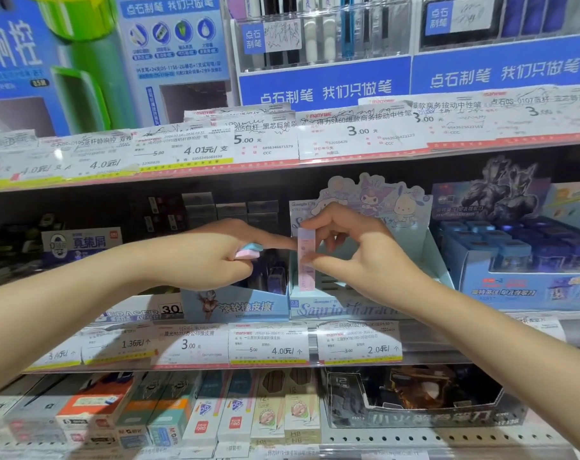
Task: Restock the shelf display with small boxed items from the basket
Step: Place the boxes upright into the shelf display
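My right hand (345, 240) pinches a slim pink box (306, 260), held upright at the left front of a pale blue cartoon-character display box (341, 308) on the middle shelf. My left hand (225, 250) is closed around a few more small pink and blue boxes (249, 251), and its forefinger points right and touches the upright box. The basket is out of view.
A blue eraser display box (235, 307) stands left of the character box, and a blue sharpener display (521, 260) stands to its right. Price labels (268, 346) line the shelf edge. Pencil boxes (275, 413) fill the shelf below, pens the one above.
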The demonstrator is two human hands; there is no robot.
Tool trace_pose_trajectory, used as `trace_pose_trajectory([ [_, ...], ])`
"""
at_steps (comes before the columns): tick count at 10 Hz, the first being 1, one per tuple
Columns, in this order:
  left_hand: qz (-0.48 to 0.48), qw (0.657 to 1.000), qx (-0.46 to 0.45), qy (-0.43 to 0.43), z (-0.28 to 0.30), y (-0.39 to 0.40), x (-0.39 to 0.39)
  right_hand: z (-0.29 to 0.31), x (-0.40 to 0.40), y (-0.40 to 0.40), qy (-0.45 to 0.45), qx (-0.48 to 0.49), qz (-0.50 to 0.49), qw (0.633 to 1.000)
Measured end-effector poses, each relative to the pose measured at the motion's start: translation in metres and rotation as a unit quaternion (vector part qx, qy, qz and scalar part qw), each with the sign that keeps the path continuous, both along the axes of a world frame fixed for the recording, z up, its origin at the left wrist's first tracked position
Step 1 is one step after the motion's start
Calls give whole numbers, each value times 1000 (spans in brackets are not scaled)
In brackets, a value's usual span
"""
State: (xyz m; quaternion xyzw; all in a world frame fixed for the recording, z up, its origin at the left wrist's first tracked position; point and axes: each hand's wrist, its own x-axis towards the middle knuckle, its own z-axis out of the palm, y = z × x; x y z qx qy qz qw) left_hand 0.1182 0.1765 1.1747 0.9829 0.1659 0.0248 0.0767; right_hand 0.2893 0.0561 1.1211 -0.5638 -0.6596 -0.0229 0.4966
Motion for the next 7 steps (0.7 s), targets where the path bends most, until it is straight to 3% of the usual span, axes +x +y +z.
trace_pose_trajectory([
  [1, -17, 999, -14, -36, -2, -3, 0, 0, 0, 0, -30, -3, 6, 1000],
  [5, -34, 999, -14, -10, -2, 5, 2, -4, 2, 3, -19, 31, 2, 999],
  [7, -33, 999, -40, -11, 2, 7, 0, 7, -1, -1, -104, 20, -20, 994],
])
